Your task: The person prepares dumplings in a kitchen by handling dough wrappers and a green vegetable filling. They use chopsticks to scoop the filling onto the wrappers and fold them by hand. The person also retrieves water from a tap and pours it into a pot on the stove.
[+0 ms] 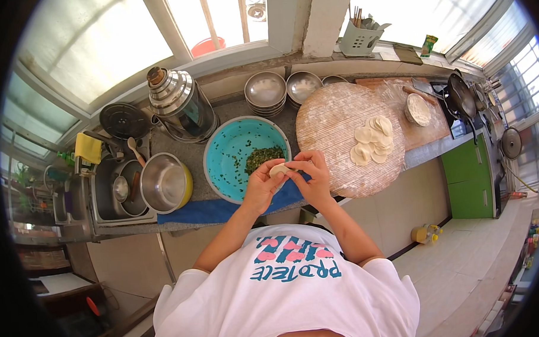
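Note:
Over the near right rim of a turquoise basin [221, 152], both hands are closed on a small pale dumpling [278, 169]. My left hand [259, 186] supports it from the left, while the fingertips of my right hand [312, 177] pinch its right edge. Chopped green filling [264, 157] lies heaped in the basin, with bits scattered over the bottom. To the right, a round floured board [327, 131] carries a pile of thin dough wrappers [375, 140]. How far the dumpling is sealed is hidden by my fingers.
Stacked metal bowls [265, 91] stand behind the basin, and a steel thermos [181, 103] stands back left. A large metal bowl [163, 183] sits beside the sink [104, 198]. Beyond the board are a bowl of flour [419, 110] and a rolling pin [420, 95]. A blue cloth [203, 212] lines the counter's front edge.

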Tool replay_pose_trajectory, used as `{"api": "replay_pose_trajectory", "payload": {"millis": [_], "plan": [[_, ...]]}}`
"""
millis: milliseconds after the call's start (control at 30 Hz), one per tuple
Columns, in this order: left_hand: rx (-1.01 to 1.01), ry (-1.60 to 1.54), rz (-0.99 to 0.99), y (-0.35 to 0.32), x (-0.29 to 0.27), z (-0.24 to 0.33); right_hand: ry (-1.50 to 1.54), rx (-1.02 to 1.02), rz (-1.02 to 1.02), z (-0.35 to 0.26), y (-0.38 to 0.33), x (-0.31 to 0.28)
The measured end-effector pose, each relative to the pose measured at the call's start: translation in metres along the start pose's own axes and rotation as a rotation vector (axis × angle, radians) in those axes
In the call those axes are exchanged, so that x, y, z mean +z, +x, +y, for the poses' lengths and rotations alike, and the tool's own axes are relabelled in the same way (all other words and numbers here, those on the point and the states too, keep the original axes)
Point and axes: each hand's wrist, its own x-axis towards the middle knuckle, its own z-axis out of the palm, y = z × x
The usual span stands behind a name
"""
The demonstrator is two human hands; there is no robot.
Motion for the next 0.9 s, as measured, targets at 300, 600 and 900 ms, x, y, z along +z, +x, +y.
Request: {"api": "replay_pose_trajectory", "payload": {"millis": [300,600,900], "plan": [[0.045,0.021,0.016,-0.002,0.002,-0.001,-0.034,-0.003,0.014,0.002,0.000,0.005],[0.071,0.046,0.006,0.002,0.000,0.000,0.245,0.188,-0.039,0.007,-0.001,0.007],[0.057,-0.097,-0.006,0.004,0.003,0.004,0.328,0.334,-0.041,0.018,-0.007,0.003]]}}
